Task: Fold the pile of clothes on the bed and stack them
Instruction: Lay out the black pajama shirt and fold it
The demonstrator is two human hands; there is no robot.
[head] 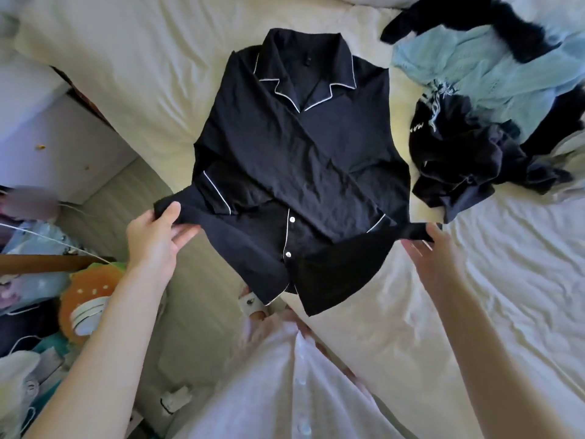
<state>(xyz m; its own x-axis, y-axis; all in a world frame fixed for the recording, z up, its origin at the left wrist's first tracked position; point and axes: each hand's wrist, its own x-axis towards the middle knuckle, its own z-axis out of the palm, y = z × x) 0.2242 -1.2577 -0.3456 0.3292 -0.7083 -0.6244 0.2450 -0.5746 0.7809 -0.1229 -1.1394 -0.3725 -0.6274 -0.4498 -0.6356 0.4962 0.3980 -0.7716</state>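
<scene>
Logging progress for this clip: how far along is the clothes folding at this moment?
Early. No folded stack is visible on the bed. In hand: the dark pyjama shirt lies collar-up with both sleeves crossed over its front; the left hand and right hand each grip a side near the hem, which hangs off the bed edge. Left: the unfolded pile of light blue and dark garments.

I am looking down at a bed whose cream sheet is lying wrinkled. A dark pyjama shirt is lying on it, collar away from me, and beside it a heap of clothes is sitting.
</scene>
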